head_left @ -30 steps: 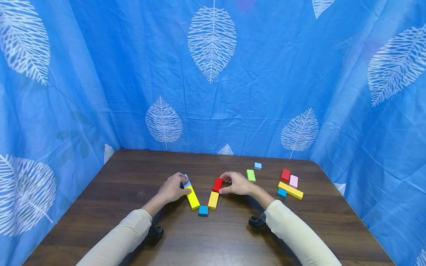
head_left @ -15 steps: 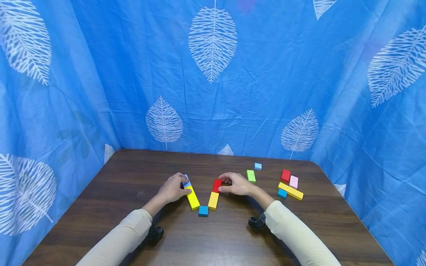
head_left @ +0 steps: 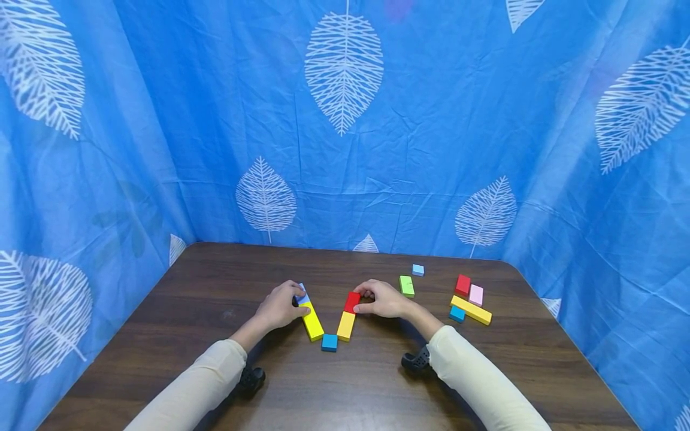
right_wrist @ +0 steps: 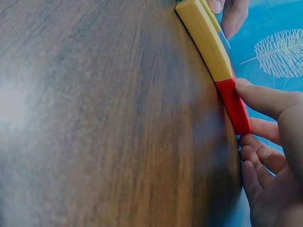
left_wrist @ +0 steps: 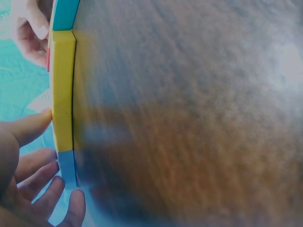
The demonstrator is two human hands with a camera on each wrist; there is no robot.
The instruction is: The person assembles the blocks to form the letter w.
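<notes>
Blocks lie in a V on the dark wooden table. Its left arm is a long yellow block with a light blue block at its far end. A blue square block sits at the bottom. The right arm is a shorter yellow block topped by a red block. My left hand pinches the light blue block, thumb against the yellow block. My right hand pinches the red block between thumb and fingers.
To the right lie a green block and a small light blue block. Farther right is a cluster: red, pink, long yellow, blue. Blue leaf-print cloth walls the table on three sides.
</notes>
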